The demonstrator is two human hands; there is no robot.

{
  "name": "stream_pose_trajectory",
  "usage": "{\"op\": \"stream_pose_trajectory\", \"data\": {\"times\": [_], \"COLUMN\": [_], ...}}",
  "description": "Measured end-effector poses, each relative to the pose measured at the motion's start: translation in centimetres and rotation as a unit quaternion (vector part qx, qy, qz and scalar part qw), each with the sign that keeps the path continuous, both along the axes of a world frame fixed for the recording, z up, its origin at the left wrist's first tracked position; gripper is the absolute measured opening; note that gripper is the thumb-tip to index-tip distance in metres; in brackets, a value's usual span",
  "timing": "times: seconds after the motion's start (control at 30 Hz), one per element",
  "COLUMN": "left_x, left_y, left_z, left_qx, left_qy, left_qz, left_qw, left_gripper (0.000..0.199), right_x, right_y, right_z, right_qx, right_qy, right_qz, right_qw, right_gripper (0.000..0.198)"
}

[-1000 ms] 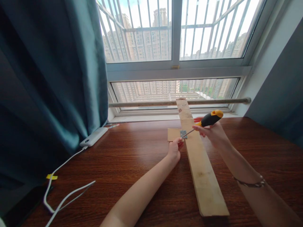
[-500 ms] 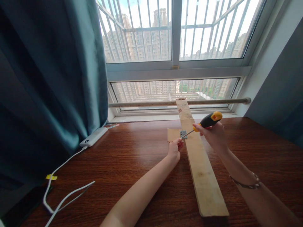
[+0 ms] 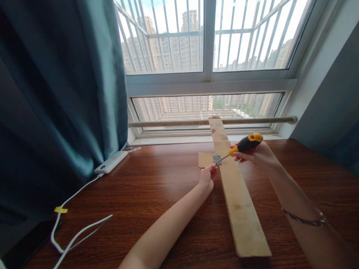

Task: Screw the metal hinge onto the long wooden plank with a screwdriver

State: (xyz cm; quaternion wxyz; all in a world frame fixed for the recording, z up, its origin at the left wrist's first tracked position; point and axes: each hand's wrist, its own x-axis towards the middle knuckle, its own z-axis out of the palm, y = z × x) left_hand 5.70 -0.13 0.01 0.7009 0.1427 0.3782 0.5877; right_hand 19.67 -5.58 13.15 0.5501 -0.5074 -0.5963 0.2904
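A small metal hinge [image 3: 217,159] lies across the seam between a long wooden board [image 3: 238,201] and a short wooden piece [image 3: 205,160] on its left. My right hand [image 3: 260,155] is closed around the black and yellow handle of a screwdriver [image 3: 246,144]. The shaft slants down to the left, and its tip meets the lower part of the hinge. At that tip the fingers of my left hand [image 3: 206,178] are pinched together; whatever sits between them is too small and covered to make out.
Everything rests on a dark brown wooden tabletop [image 3: 157,179]. A white power bank [image 3: 110,163] with a white cable [image 3: 80,193] lies to the left, beside a blue curtain [image 3: 84,74]. A metal rail [image 3: 174,123] crosses in front of the window, behind the board's far end.
My right hand has shifted its grip on the screwdriver handle, and its wrist and forearm have swung to the right. The left hand, hinge and board stay put.
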Motion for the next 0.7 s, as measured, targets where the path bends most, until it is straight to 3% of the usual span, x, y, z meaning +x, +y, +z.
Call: {"op": "stream_pose_trajectory", "data": {"times": [0.07,0.17,0.27,0.43,0.5,0.6,0.7], "left_x": [0.0,0.0,0.1,0.1,0.1,0.1,0.1], "left_y": [0.0,0.0,0.0,-0.2,-0.3,-0.4,-0.2], "left_z": [0.0,-0.1,-0.2,0.0,0.2,0.2,0.1], "left_qx": [0.000,0.002,0.005,0.014,0.018,0.020,0.018], "left_qy": [-0.010,-0.018,-0.025,-0.019,-0.017,-0.018,-0.015], "left_qz": [0.001,0.000,-0.002,0.007,0.007,0.002,0.001], "left_qw": [1.000,1.000,1.000,1.000,1.000,1.000,1.000], "left_gripper": [0.013,0.016,0.019,0.022,0.021,0.019,0.018], "right_x": [0.0,-0.1,-0.5,-1.2,-1.4,-1.2,-0.7], "right_y": [0.5,0.9,1.1,1.0,0.8,0.3,0.0], "right_z": [-0.5,-1.2,-1.7,-1.8,-1.4,-0.6,-0.2], "right_qx": [0.000,0.060,0.098,0.080,0.064,0.011,-0.049], "right_qy": [-0.070,-0.176,-0.184,-0.049,0.012,0.097,0.118], "right_qz": [-0.064,-0.229,-0.284,-0.198,-0.138,-0.026,0.063], "right_qw": [0.995,0.956,0.936,0.976,0.988,0.995,0.990], "right_gripper": [0.039,0.042,0.042,0.036,0.045,0.067,0.058]}}
